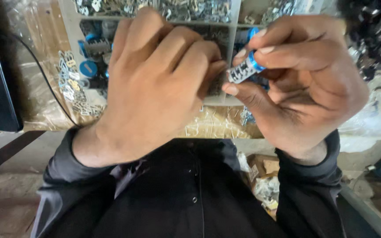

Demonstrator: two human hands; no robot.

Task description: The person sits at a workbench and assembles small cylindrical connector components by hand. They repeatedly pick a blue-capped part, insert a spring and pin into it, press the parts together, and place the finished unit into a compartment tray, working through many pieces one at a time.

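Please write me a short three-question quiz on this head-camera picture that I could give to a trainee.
1. True or false: the right hand pinches a small cylindrical part with a blue ring between thumb and fingers.
2. Multiple choice: what lies under the hands? A) a compartment tray of small metal pieces, B) a keyboard, C) a bowl of fruit.
3. Short answer: can you see what the left hand grips?

Key
1. True.
2. A; more blue-capped parts sit in one compartment.
3. No. Its fingers are curled with the knuckles toward the camera, so anything inside is hidden; its fingertips meet the part at the right hand.
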